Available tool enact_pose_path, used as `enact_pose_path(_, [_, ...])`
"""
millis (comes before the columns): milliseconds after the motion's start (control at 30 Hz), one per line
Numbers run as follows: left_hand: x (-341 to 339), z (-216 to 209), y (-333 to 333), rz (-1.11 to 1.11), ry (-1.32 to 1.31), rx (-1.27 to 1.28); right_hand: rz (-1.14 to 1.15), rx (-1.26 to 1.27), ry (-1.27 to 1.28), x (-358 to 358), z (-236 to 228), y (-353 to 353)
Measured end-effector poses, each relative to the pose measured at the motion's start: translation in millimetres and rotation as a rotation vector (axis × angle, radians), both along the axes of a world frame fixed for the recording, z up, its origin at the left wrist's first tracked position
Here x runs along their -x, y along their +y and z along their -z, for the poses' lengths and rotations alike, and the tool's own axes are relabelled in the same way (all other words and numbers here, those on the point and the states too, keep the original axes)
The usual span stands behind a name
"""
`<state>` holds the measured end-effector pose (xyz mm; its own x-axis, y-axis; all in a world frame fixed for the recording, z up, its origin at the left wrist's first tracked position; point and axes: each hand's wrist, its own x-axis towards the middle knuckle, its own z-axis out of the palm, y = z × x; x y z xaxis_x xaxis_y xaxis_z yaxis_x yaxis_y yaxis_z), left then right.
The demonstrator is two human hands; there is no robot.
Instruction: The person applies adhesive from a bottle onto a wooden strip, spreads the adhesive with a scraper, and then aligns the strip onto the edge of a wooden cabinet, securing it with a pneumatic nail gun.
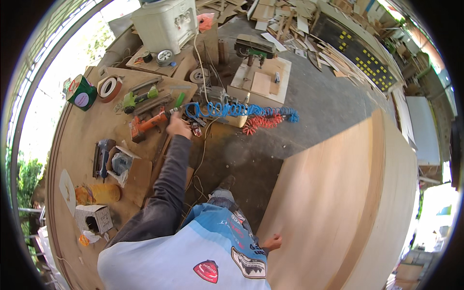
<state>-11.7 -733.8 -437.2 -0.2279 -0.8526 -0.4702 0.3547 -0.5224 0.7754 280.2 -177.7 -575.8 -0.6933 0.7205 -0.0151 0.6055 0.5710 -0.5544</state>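
Note:
My left hand [180,126] reaches across to the right edge of the workbench, by the front end of an orange cordless drill [147,124] lying on its side. Its fingers look closed, but what they hold, if anything, is hidden. A green strip-like piece [180,100] lies just beyond them. Small items [196,129] sit beside the wrist, too small to name. My right hand [272,243] hangs low next to a large pale wooden panel [319,179], apart from it as far as I can tell. Those fingers are curled, and their inside is hidden.
On the bench [79,145] lie a green nail gun [137,100], a dark blue nailer [101,157], tape rolls [110,87] and an open carton [94,218]. Coiled blue hose [217,110] and red hose [263,123] lie past the bench. A drill press [253,48] and wood scraps [290,24] stand farther off.

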Motion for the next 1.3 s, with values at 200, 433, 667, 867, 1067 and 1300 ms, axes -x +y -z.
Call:
enact_pose_path(200, [-17.1, 6.9, -131.3, -0.383, -0.364, -0.086, -0.017, 0.373, 0.109, 154.8, -43.4, -0.2])
enact_pose_path(433, [-61.0, 115.0, -197.0, 0.446, -1.179, 0.785, -0.039, 0.605, 0.033, 156.4, -10.6, -52.3])
enact_pose_path(667, [-53.6, 97.1, -186.6, -0.080, -0.129, 0.105, -0.050, 0.581, -0.047, 99.6, -13.8, -66.1])
enact_pose_path(867, [-21.1, -73.9, -35.9, -0.096, -0.052, 0.261, -0.093, 0.455, 0.199, 98.4, -44.4, -49.5])
enact_pose_path(1067, [-46.2, -175.4, 103.3, 0.308, 0.111, 0.798, -0.421, 0.192, 0.615, 104.8, -253.5, -88.8])
enact_pose_path(1300, [-186.7, -255.6, 322.4, 0.992, 0.557, 1.422, -0.226, -0.592, 0.981, 1.8, -405.0, -114.7])
